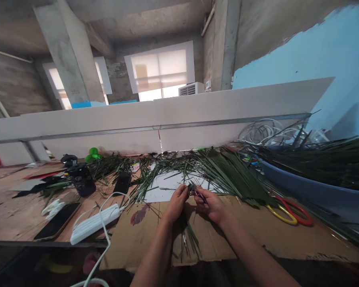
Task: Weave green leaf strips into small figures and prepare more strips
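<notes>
Both my hands meet over a sheet of brown cardboard [251,235] on the workbench. My left hand [176,203] is closed in a pinch on thin green leaf strips [189,235] that hang down toward me. My right hand [209,204] is closed too, gripping the top of the same strips and a small dark piece I cannot make out. A large heap of long green leaves [224,171] lies just beyond my hands.
Red and yellow scissors [290,211] lie to the right on the cardboard. A blue tub [305,187] holds more leaves, with coiled wire [266,131] behind. At left are a white power strip [92,223], a phone [58,225], a dark jar [83,179] and a white partition wall [167,119].
</notes>
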Demonstrator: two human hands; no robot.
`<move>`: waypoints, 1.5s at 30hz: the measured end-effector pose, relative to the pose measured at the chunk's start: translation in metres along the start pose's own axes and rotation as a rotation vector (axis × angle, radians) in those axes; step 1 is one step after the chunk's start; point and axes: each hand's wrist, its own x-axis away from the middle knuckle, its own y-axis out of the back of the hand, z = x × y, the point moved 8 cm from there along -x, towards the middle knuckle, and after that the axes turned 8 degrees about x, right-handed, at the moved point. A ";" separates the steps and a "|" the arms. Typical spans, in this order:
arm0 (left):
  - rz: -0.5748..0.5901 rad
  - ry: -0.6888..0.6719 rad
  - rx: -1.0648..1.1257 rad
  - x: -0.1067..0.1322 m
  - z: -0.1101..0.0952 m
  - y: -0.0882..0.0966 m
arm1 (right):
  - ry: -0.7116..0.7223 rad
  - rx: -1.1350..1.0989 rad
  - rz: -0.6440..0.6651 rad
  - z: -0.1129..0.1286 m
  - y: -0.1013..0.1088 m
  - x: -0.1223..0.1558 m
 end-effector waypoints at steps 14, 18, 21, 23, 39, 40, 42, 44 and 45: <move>-0.016 0.114 0.155 0.000 0.016 0.011 | 0.272 0.324 -0.382 0.033 0.054 -0.006; 0.013 0.151 0.229 0.001 0.017 0.008 | 0.349 0.441 -0.438 0.056 0.062 -0.008; 0.013 0.163 0.266 0.001 0.016 0.008 | 0.351 0.500 -0.356 0.060 0.046 -0.008; 0.006 0.167 0.274 0.001 0.015 0.008 | 0.312 0.519 -0.261 0.051 0.027 -0.009; -0.030 0.180 0.014 0.008 0.016 0.004 | 0.335 0.295 -0.385 0.061 0.027 -0.032; -0.039 0.175 -0.024 0.008 0.015 0.003 | 0.343 0.281 -0.409 0.065 0.032 -0.032; -0.068 0.164 -0.103 0.007 0.014 0.002 | 0.359 0.262 -0.444 0.071 0.039 -0.032; -0.102 0.160 -0.189 0.004 0.014 0.001 | 0.378 0.246 -0.464 0.075 0.042 -0.033; -0.116 0.161 -0.235 0.002 0.014 0.002 | 0.387 0.238 -0.471 0.077 0.042 -0.035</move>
